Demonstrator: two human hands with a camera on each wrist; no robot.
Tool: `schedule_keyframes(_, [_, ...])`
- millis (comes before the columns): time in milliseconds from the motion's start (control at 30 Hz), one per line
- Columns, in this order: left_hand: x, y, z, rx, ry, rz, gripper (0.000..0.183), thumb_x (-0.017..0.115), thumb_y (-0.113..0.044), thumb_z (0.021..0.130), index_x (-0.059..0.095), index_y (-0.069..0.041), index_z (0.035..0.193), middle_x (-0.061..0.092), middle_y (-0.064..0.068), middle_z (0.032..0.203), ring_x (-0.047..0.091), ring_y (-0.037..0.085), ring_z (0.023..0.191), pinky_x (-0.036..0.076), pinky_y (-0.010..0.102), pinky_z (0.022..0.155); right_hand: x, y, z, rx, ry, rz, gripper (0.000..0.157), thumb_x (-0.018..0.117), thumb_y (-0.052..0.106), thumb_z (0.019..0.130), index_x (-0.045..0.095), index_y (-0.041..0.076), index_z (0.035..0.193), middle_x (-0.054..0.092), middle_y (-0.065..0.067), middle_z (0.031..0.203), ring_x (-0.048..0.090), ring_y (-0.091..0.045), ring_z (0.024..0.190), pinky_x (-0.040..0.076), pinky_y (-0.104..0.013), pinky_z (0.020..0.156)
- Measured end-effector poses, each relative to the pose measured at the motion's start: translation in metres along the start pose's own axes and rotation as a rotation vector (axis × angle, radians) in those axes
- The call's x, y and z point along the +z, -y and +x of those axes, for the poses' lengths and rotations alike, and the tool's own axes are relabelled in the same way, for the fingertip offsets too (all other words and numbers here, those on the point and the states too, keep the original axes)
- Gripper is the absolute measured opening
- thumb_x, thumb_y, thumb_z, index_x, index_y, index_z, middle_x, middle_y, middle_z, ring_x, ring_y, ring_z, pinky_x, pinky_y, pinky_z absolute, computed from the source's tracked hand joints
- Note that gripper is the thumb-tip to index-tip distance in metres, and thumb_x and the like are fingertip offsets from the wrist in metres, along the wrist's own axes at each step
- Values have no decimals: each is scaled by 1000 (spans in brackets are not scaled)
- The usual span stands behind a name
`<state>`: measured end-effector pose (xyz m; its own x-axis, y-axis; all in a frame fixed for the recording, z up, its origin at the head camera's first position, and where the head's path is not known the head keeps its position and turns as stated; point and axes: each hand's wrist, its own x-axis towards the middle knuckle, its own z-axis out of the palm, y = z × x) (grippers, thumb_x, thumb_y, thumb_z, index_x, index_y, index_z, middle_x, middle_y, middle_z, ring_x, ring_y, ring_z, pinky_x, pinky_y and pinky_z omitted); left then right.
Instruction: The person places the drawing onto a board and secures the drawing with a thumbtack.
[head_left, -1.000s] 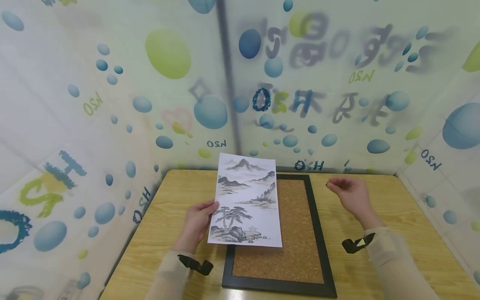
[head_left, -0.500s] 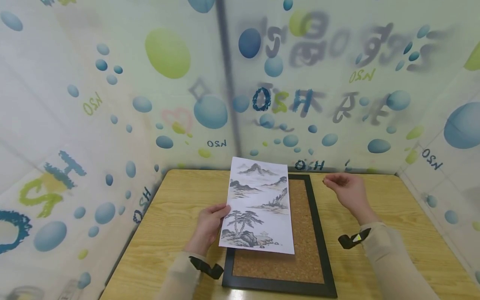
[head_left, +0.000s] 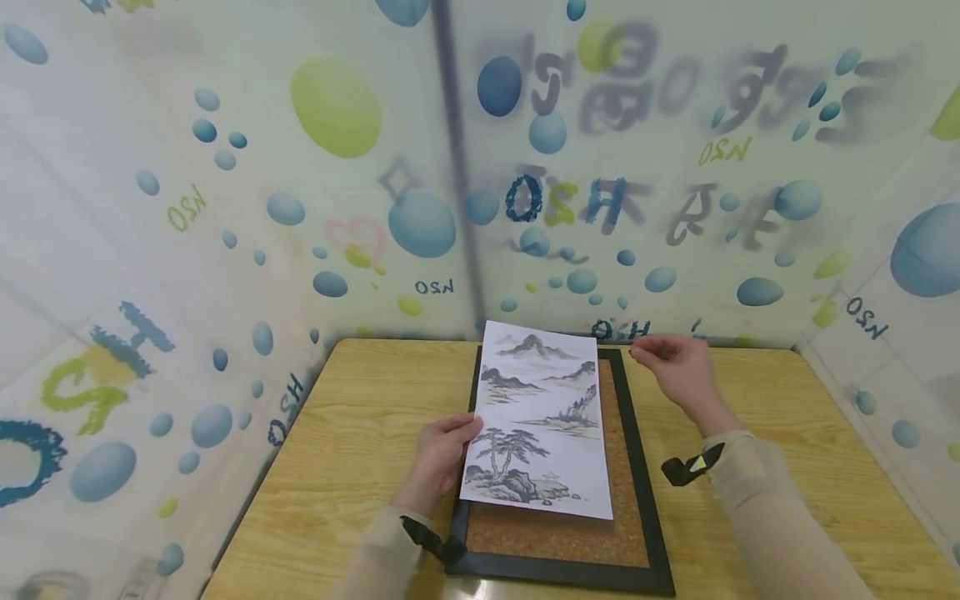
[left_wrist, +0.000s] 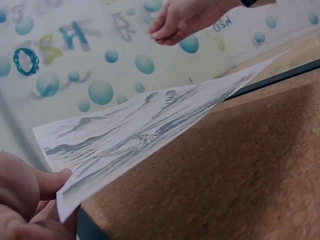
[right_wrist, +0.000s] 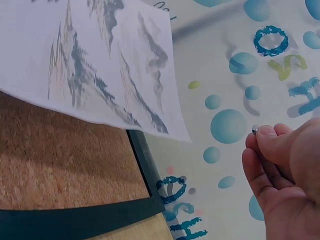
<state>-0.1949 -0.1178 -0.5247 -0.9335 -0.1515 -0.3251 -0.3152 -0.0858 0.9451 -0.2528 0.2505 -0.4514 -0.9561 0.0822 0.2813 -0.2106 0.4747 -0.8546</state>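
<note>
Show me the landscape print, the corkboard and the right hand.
Landscape print (head_left: 539,420), head view: middle of the sheet.
Corkboard (head_left: 558,537), head view: bare cork below the print.
Right hand (head_left: 686,373), head view: middle of the hand.

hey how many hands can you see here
2. The left hand pinches the printed sheet by its left edge; the right hand, right of the framed cork board, holds a tiny shiny thing.

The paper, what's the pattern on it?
The paper shows grey mountains and trees on white, clearest in the head view.
</note>
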Motion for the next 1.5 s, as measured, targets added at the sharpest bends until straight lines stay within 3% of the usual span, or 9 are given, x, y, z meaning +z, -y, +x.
schedule_keyframes(333, [16, 8, -4, -19, -10, -15, 35, 78, -13, 98, 71, 7, 127, 73, 19, 113, 72, 25, 97, 61, 37, 81, 10, 7, 9, -13, 27, 41, 15, 76, 10, 100, 78, -2, 109, 77, -17, 107, 71, -15, 92, 56, -16, 77])
schedule_keyframes(567, [24, 11, -9, 0, -32, 47, 31, 77, -12, 98, 74, 5, 123, 74, 17, 111, 70, 26, 102, 60, 39, 86, 17, 12, 14, -14, 56, 93, 14, 76, 5, 99, 77, -5, 108, 76, -21, 111, 69, -11, 95, 56, -15, 80])
schedule_keyframes(800, [31, 16, -10, 24, -61, 70, 25, 78, -9, 96, 76, 5, 117, 74, 15, 107, 70, 25, 100, 59, 40, 87, 28, 19, 17, -10, 63, 76, 12, 75, 5, 100, 77, -4, 106, 76, -19, 108, 70, -26, 101, 55, -15, 79])
schedule_keyframes(1100, [34, 17, -13, -1, -87, 93, 22, 79, -9, 96, 77, 4, 114, 74, 14, 106, 70, 24, 98, 59, 39, 86, 37, 15, 23, -15, 92, 152, 13, 76, 1, 98, 75, -8, 106, 76, -22, 107, 70, -10, 91, 57, -17, 78])
schedule_keyframes(1500, [34, 21, -10, 45, -108, 148, 22, 79, -9, 96, 78, 4, 114, 77, 12, 101, 73, 22, 93, 60, 39, 85, 59, 15, 29, 97, 146, 139, 16, 76, 5, 99, 76, -5, 111, 76, -18, 110, 72, -20, 95, 57, -22, 78])
